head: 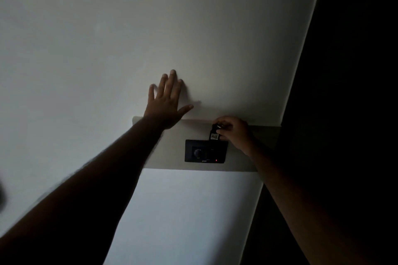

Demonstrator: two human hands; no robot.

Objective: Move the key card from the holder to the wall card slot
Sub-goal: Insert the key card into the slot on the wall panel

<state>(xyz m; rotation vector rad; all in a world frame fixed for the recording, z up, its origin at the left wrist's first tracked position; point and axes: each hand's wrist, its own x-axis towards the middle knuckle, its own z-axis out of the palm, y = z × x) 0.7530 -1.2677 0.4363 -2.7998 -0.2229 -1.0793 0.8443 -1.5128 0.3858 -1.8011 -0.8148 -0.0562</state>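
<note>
The right hand [233,133] pinches the key card [215,133] by its top; the card stands upright, long axis vertical, lower end at the black wall card slot [205,151]. The left hand [167,103] lies flat, fingers spread, on the white wall [107,38].

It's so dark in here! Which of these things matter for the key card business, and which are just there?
Part of the job:
- key card, standing in the top of the black wall panel
- right hand, its grip on the card
- small red light on the panel

Just there:
- left hand, flat on the wall
- round dial
</note>
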